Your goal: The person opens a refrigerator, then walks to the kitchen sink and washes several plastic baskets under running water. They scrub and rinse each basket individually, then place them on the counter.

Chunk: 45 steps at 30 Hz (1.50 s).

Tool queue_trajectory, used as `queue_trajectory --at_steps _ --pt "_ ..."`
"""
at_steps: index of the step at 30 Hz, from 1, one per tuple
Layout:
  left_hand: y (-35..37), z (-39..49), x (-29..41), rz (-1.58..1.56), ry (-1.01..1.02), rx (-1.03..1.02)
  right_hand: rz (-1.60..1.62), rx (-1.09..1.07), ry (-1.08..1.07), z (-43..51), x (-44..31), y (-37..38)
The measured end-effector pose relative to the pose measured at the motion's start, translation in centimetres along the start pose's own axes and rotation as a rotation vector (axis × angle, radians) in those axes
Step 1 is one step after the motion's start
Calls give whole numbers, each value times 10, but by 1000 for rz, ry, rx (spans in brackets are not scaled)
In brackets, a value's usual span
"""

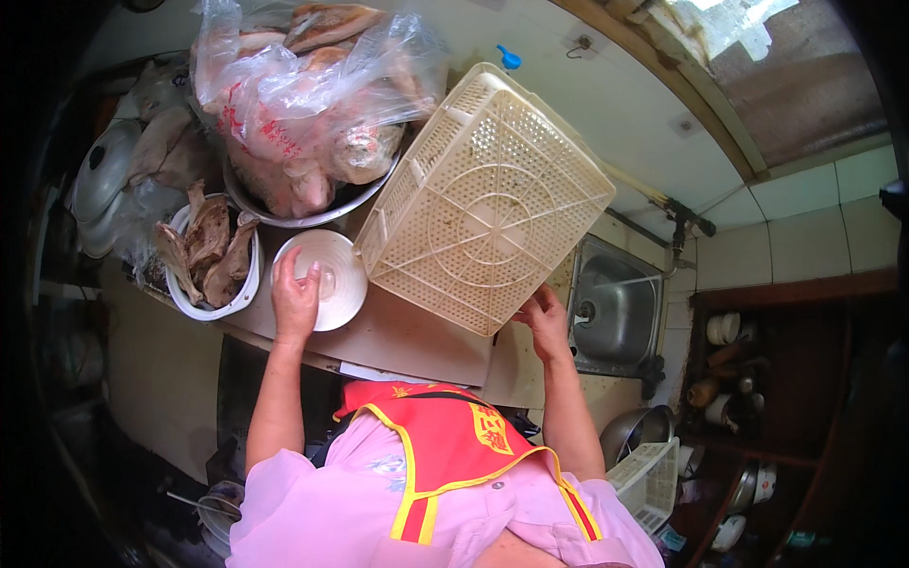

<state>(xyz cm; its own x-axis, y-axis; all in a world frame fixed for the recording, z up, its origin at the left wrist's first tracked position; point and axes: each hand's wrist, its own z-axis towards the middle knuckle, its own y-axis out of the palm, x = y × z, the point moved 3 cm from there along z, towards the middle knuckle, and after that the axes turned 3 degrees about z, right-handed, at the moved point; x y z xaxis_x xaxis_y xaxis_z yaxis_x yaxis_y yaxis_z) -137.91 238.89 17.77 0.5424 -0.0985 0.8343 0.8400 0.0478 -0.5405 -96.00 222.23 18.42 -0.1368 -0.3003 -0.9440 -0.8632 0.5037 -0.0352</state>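
Observation:
My left hand (pixel 296 298) lies over the left part of a round white lid or upturned bowl (pixel 344 298), thumb and fingers apart near its centre. A large beige perforated plastic basket (pixel 490 220) is turned with its ribbed base towards me. At its lower right corner my right hand (pixel 545 319) holds the edge, with the fingertips partly hidden behind it. Left of the lid, a white tub (pixel 250 295) holds several brown pieces of meat on the bone (pixel 213 245). Behind them, a metal basin (pixel 369 188) bears large pieces of meat in a clear plastic bag (pixel 298 106) with red print.
A steel sink (pixel 618 312) is set to the right of the worktop (pixel 419 341). Metal lids (pixel 106 170) and more bagged meat (pixel 170 145) crowd the left. Below the sink are a metal bowl (pixel 639 429) and another plastic basket (pixel 650 483). Dark shelves (pixel 788 383) hold crockery.

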Motion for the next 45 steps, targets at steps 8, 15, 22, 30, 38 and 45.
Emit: queue_trajectory --at_steps 8,15,22,30,38,45 --pt "9 -2 -27 -15 -89 57 -33 35 -28 -8 21 -2" --pt "13 -21 121 -634 100 -121 -132 100 -109 -36 17 1" --pt "84 -61 207 -918 218 -879 163 230 -4 -140 27 -44" --pt "164 -110 245 -857 34 -1335 855 915 189 -370 122 -79" --pt "226 -157 261 -705 -35 -1660 1150 1504 -59 -443 88 -175" --pt "250 -183 269 -669 -154 -1820 1136 1691 -121 -470 129 -193"
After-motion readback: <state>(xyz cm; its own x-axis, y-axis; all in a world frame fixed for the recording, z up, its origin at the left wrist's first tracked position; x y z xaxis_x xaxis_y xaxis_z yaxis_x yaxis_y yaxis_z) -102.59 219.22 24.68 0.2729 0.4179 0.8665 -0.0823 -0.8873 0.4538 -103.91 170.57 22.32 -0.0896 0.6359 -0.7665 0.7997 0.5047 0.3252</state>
